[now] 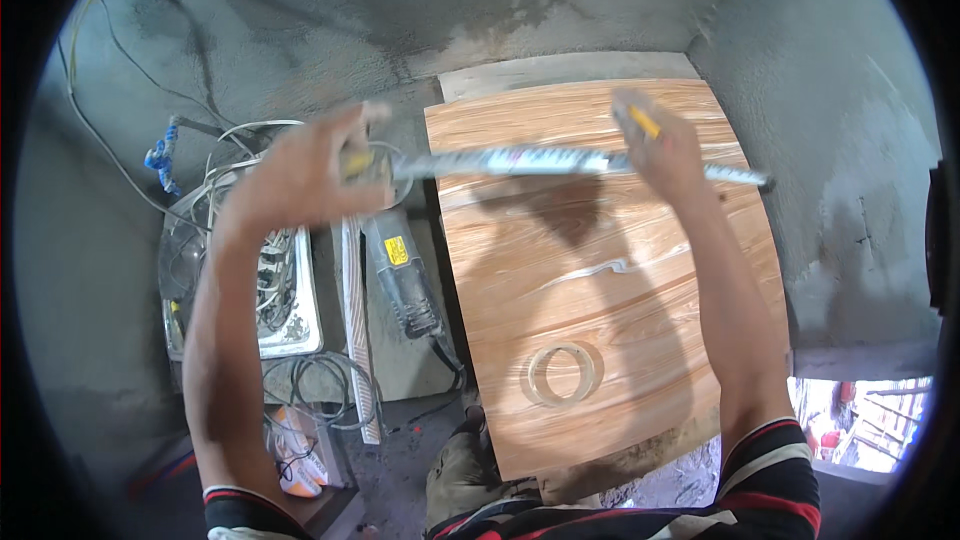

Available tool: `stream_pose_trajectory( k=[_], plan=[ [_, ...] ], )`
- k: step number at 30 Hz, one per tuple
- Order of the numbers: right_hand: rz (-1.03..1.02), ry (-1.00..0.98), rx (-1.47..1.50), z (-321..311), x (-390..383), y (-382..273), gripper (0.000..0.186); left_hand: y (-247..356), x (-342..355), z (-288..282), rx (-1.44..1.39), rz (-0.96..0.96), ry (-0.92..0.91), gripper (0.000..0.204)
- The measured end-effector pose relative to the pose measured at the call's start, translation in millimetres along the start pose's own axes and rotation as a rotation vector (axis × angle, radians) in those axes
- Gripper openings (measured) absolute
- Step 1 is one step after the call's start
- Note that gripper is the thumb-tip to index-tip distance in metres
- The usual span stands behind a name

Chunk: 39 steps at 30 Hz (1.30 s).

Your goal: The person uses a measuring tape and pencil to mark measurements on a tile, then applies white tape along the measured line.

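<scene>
A long, narrow silvery strip [540, 161] with blue-white and dark marks spans above the wood-grain panel [640, 340]; its exact kind is blurred. My right hand [665, 150] is closed round the strip toward its right part, and a yellow pencil-like stick [645, 122] shows among the same fingers. The strip's dark right tip passes the panel's right edge. At the strip's left end, my left hand [310, 170] is smeared by motion, thumb and fingers curved apart around a yellowish blur. Whether it grips anything does not show. A roll of tape [561, 375] lies flat on the panel.
Left of the panel lie a dark power tool [398, 270] with a yellow label, a striped strip of wood [354, 330] and a white-rimmed tray [308, 290] with coiled cables. An orange-white box [300, 450] sits lower left. Grey plastered walls [850, 170] stand close around.
</scene>
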State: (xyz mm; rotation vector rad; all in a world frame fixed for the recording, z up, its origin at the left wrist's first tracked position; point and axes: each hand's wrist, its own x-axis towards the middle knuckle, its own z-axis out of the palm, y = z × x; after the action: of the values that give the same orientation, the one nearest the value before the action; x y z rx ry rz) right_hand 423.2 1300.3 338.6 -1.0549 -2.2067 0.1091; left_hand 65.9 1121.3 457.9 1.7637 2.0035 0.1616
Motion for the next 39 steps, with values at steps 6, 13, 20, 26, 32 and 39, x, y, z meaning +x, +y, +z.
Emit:
stream_pose_trajectory(
  k=[6,13,20,26,32,39],
  plan=[
    [-0.333,-0.542,0.423,-28,-75,-113,0.043,-26,-154,59,-0.043,0.134,0.084,0.093],
    [0.241,-0.301,0.67,2,44,-78,0.038,-60,-291,77,-0.593,-0.376,0.019,0.09],
    [0.486,-0.337,0.755,171,79,-52,0.031,-146,-389,138,-0.82,-0.537,0.328,0.087],
    [0.449,-0.281,0.656,225,96,-47,0.029,-188,-396,164,-0.87,-0.605,0.477,0.077],
    [0.41,-0.303,0.517,227,100,-45,0.028,-192,-372,168,-0.921,-0.701,0.455,0.072],
    [0.419,-0.283,0.581,225,100,-47,0.029,-208,-371,164,-0.867,-0.696,0.46,0.08]
  ],
)
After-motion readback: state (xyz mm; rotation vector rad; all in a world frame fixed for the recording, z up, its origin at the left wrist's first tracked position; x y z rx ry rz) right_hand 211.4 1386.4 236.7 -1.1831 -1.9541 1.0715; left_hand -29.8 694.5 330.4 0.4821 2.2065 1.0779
